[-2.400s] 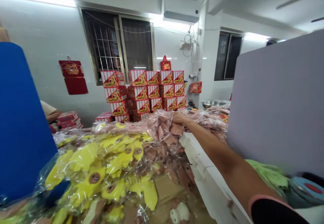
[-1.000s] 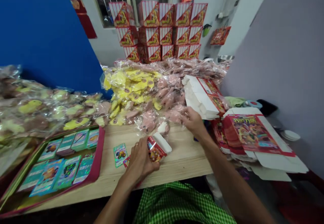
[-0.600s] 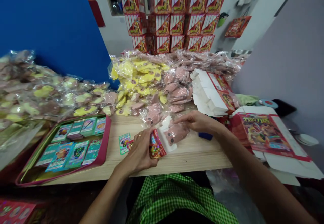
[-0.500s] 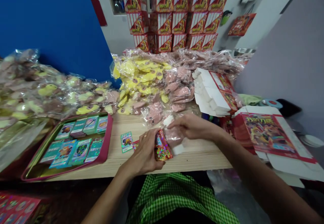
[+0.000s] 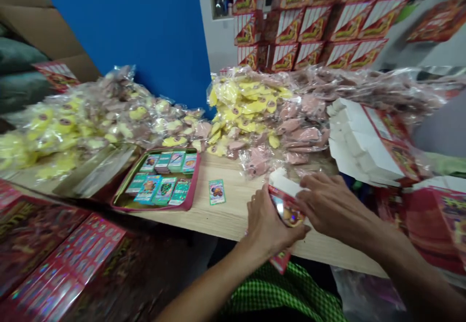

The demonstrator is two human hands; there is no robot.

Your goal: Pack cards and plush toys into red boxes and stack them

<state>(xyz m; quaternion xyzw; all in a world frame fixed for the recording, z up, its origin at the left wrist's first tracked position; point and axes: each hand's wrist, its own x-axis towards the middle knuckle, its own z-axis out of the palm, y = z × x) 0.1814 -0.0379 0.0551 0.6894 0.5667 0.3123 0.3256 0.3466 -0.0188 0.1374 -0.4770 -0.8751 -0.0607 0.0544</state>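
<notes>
A small red box (image 5: 286,206) with a shiny window and raised white flaps is tilted over the table's front edge. My left hand (image 5: 267,227) is wrapped round its left side and lower part. On its upper right side, my right hand (image 5: 327,203) has its fingers closed at the white flap (image 5: 287,182). Whatever is inside the box cannot be made out. One green-bordered picture card (image 5: 217,192) lies flat on the table to the left. Farther left, a pink-rimmed tin (image 5: 192,186) holds several stacks of similar cards (image 5: 167,191).
Bagged yellow plush pieces (image 5: 240,104) and pink ones (image 5: 306,118) are heaped along the back. Flattened white-and-red cartons (image 5: 358,142) lie to the right. Red boxes (image 5: 291,26) are stacked behind. A blue panel (image 5: 145,31) stands at the back left.
The view has swung left. The shiny red packet under my left hand no longer shows as before; the box is now raised and tilted between both hands, and my right hand has moved onto its flap.
</notes>
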